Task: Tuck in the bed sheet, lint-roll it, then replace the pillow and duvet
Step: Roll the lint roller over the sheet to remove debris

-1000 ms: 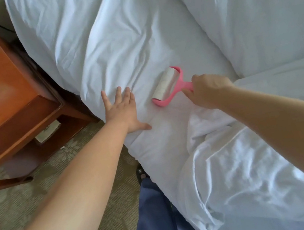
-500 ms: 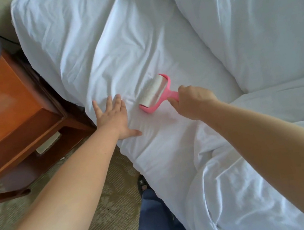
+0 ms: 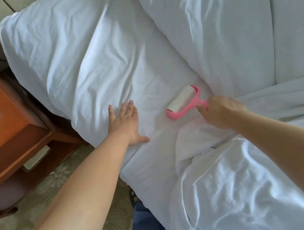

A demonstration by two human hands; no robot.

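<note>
White duvet (image 3: 238, 190) lies bunched nearest, at five o'clock. Beyond it, two hands: the left hand (image 3: 126, 122) presses flat, fingers spread, on the bed sheet (image 3: 120, 70); the right hand (image 3: 220, 113) grips one pink lint roller (image 3: 184, 101) at centre. One pillow (image 3: 231, 18) lies at one o'clock.

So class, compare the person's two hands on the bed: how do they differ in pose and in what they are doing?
The left hand lies flat with fingers spread; the right hand is curled. The left hand holds nothing and presses the sheet; the right hand grips the pink lint roller by its handle. Both reach over the same white sheet.
</note>
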